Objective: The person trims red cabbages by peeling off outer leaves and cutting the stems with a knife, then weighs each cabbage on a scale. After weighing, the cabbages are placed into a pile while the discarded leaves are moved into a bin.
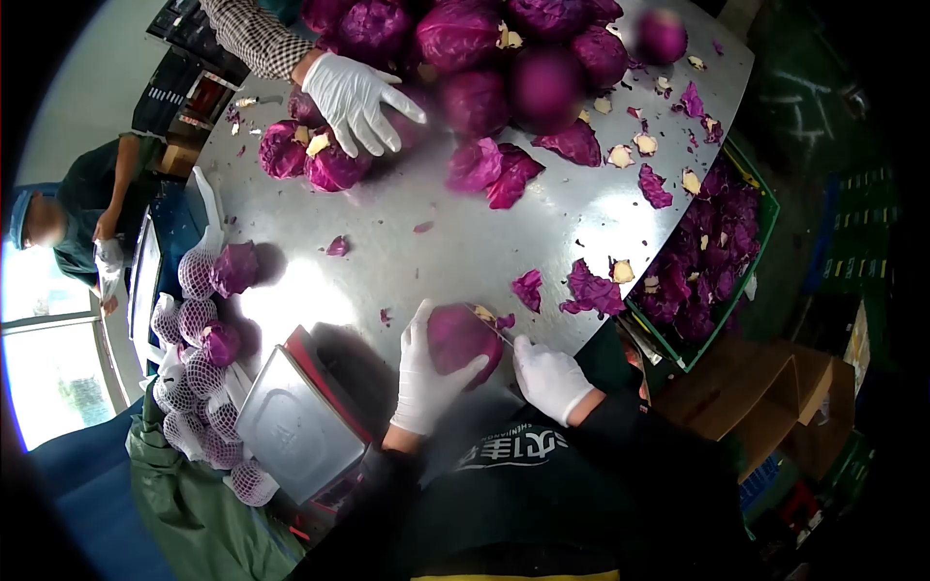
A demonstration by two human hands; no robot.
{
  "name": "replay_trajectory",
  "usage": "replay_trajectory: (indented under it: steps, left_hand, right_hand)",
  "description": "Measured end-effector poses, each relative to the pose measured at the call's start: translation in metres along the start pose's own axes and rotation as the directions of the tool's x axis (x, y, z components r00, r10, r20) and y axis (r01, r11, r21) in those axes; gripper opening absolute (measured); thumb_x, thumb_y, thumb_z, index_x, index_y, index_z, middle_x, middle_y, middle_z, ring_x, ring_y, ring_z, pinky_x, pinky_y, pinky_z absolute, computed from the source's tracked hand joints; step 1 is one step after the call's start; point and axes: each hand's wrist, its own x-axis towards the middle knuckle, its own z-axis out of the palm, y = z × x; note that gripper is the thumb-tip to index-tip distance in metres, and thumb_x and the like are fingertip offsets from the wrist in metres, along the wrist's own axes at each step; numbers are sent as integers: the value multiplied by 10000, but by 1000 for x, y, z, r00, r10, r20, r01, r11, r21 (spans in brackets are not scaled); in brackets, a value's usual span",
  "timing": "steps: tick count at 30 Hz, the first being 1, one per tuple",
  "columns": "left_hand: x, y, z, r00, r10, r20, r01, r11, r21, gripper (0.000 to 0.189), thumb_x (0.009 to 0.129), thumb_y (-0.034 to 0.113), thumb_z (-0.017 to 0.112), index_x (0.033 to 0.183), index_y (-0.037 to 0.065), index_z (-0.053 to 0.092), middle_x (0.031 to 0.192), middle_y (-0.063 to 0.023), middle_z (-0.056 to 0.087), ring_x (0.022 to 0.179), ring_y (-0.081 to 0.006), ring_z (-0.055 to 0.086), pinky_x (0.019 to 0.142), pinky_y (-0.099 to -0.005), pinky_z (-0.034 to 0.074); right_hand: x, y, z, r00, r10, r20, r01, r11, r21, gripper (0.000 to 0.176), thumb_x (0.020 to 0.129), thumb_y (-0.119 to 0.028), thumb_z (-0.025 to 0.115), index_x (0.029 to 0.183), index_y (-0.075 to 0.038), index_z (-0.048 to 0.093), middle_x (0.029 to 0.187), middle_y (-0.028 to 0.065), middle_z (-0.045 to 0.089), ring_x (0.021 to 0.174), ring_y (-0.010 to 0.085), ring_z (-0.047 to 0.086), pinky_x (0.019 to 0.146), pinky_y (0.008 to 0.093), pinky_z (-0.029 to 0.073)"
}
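Observation:
Near the table's front edge, my left hand [429, 376], in a white glove, holds a red cabbage [463, 344] from its left side, thumb across the lower front. My right hand [549, 378], also gloved, is closed around a knife, whose thin blade [492, 327] reaches the cabbage's upper right by the pale stem. The knife's handle is hidden in my fingers. Loose purple leaves [591, 289] and a cut stem piece [622, 272] lie to the right of the cabbage.
A pile of cabbages [460, 39] covers the table's far side, where a co-worker's gloved hand [356, 102] reaches in. Net-wrapped cabbages [199, 373] and a scale [300, 426] stand at left. A green crate [717, 329] of leaves is at right. Another person [92, 208] stands far left.

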Motion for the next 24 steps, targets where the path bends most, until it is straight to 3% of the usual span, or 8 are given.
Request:
replay_trajectory:
  steps: [4, 8, 12, 16, 19, 21, 22, 24]
  left_hand:
    - [-8, -13, 0, 997, 79, -21, -80, 996, -47, 997, 686, 132, 892, 1502, 48, 326, 1405, -169, 459, 1294, -281, 498, 1086, -403, 438]
    - [-23, -38, -4, 1000, -15, 10, 17, 930, -368, 1046, 695, 72, 886, 1531, 67, 256, 1451, -137, 411, 1337, -276, 459, 1129, -411, 402]
    - [-27, -10, -6, 999, 15, 34, 15, 673, -739, 1066, 678, 103, 910, 1511, 46, 247, 1467, -127, 369, 1349, -266, 434, 1125, -409, 400]
    - [-15, 0, 11, 986, 150, -74, -167, 834, -526, 1046, 646, 197, 947, 1440, 64, 279, 1348, -167, 410, 1246, -274, 477, 1035, -434, 451]
    - [-4, -2, 12, 908, 360, -217, -347, 933, 98, 1036, 631, 306, 947, 1425, 54, 330, 1356, -205, 380, 1280, -336, 432, 1034, -473, 429]
    - [-4, 4, 11, 930, 320, -179, -314, 947, 65, 1039, 615, 347, 939, 1424, 48, 361, 1387, -222, 346, 1299, -378, 389, 1067, -478, 390]
    - [-5, 7, 12, 940, 300, -164, -296, 954, 43, 1057, 610, 302, 943, 1443, 49, 343, 1395, -208, 345, 1295, -369, 393, 1081, -460, 382]
    - [-4, 6, 15, 943, 302, -138, -297, 953, 54, 1151, 606, 272, 951, 1499, 33, 266, 1399, -205, 345, 1290, -359, 394, 1095, -433, 374]
  right_hand:
    - [37, -8, 6, 991, 98, 97, -95, 995, -33, 191, 934, -133, 489, 1093, -27, 502, 872, 246, 684, 807, 451, 679, 720, 546, 538]
    - [40, -3, 12, 978, 84, 189, -162, 878, 450, 437, 991, -230, 476, 1365, -6, 459, 1089, 272, 675, 938, 473, 654, 844, 521, 518]
    - [31, -6, 7, 996, 62, -62, -3, 735, 678, 407, 967, -207, 562, 1344, -53, 572, 1203, 245, 642, 1121, 410, 615, 941, 416, 504]
    - [21, -12, -26, 902, -243, -357, 344, 905, 251, 396, 947, -178, 590, 1333, -92, 585, 1173, 189, 631, 997, 381, 656, 853, 397, 543]
    - [7, -10, -24, 890, -255, -378, 354, 909, 219, 402, 952, -151, 592, 1352, -112, 573, 1178, 165, 624, 968, 371, 660, 823, 396, 556]
    - [10, 1, -16, 861, -233, -453, 394, 868, 302, 413, 964, -154, 580, 1375, -123, 557, 1152, 164, 636, 963, 363, 660, 808, 404, 560]
    - [13, 0, -14, 742, -286, -606, 454, 880, 140, 437, 984, -181, 555, 1418, -139, 524, 1021, 151, 672, 894, 344, 675, 757, 412, 559]
    - [-1, -10, -23, 843, -232, -486, 335, 932, 137, 462, 989, -195, 552, 1444, -135, 497, 929, 138, 679, 821, 329, 679, 716, 409, 552]
